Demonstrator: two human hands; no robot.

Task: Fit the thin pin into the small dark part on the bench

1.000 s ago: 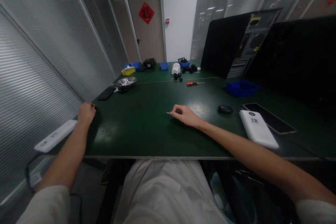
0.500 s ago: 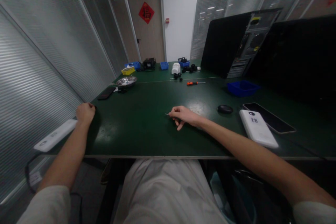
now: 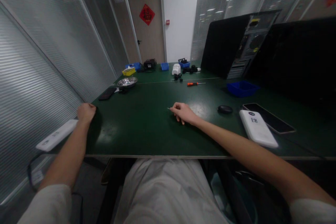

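Note:
My right hand [image 3: 182, 112] is over the middle of the green table [image 3: 136, 122], its thumb and fingertips pinched together. A thin, short, pale metal piece [image 3: 168, 108] sticks out to the left of the pinch; its kind is too small to make out. At the table's left edge rests my left hand [image 3: 86, 112], closed, fingers curled away from me, so whatever may be in it is hidden. Just below its wrist lies a white oblong device [image 3: 57, 135]. Farther back, an orange-handled screwdriver [image 3: 193, 84] lies flat.
To the right are a black mouse [image 3: 225, 109], a white power bank [image 3: 258, 128], a dark phone [image 3: 270, 118] and a blue tray [image 3: 242, 89]. A metal bowl [image 3: 127, 82] and a dark phone-like slab [image 3: 107, 93] sit back left. Small bins and parts line the far edge, beside a computer case [image 3: 244, 45].
My right hand has shifted slightly away from me, with the thin piece still in its pinch, and its lower fingers are more curled. My left hand stays at the edge.

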